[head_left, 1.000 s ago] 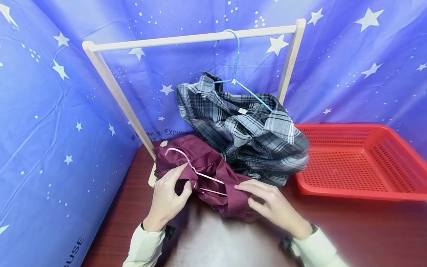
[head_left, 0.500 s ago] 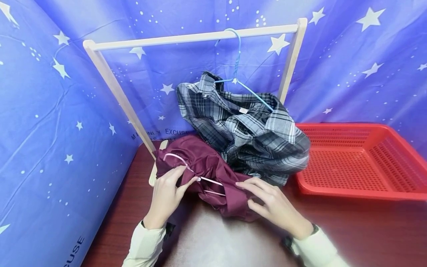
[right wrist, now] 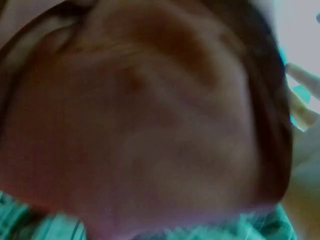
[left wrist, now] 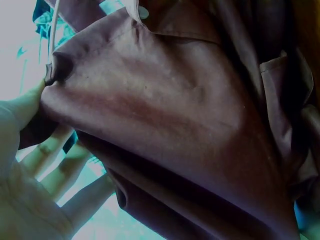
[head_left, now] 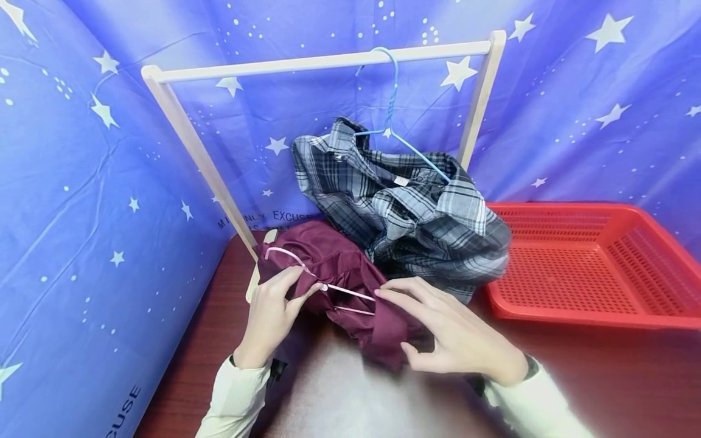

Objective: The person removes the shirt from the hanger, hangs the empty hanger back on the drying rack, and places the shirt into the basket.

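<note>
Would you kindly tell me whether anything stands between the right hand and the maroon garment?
Nothing visible does: in the head view, the right hand touches the maroon garment directly, beside the pink hanger. The plaid shirt hangs beyond the garment, not between them.

A plaid shirt [head_left: 421, 204] hangs on a blue hanger [head_left: 391, 111] from a wooden rack [head_left: 306, 63]; a red basket [head_left: 591, 317] sits on the table [head_left: 602, 377], before starry curtains [head_left: 252, 121].

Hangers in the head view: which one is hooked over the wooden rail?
The blue hanger, hooked over the wooden rail with the plaid shirt on it. The pink hanger is lower, off the rail, partly covered by the maroon shirt.
</note>
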`<act>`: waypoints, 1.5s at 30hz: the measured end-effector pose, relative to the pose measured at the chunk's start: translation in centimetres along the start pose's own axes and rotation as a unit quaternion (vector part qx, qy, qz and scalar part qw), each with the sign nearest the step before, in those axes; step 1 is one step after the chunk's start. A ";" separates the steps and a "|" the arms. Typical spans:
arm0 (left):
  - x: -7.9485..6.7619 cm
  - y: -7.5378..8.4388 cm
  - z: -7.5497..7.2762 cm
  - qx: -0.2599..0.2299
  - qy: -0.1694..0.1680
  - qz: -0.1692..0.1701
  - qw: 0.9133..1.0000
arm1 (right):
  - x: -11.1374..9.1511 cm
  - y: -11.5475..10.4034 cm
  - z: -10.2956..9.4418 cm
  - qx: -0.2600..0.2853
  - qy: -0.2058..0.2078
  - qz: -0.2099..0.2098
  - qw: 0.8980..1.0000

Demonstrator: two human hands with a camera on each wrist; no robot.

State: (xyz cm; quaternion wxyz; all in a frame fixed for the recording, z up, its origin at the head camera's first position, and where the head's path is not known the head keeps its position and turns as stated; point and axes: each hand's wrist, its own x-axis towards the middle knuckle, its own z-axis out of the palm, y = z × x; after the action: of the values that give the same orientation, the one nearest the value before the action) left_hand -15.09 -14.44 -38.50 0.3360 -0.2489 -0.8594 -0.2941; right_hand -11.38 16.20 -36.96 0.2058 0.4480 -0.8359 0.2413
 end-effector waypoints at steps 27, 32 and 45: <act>0.2 0.1 0.3 -0.013 0.019 -0.036 0.999 | -0.6 0.5 2.3 0.006 0.063 -0.002 0.998; 0.1 0.1 0.4 -0.026 0.025 -0.053 0.998 | -1.0 0.7 2.0 0.007 0.077 -0.009 0.997; 0.2 0.2 1.1 -0.036 0.050 -0.086 0.994 | -1.8 1.5 0.5 0.031 0.103 0.020 0.994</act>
State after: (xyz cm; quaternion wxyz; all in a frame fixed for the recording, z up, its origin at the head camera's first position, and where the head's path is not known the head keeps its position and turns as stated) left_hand -15.59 -13.45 -38.93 0.3432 -0.1710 -0.8484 -0.3651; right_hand -11.79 17.79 -38.73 0.2720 0.4102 -0.8113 0.3156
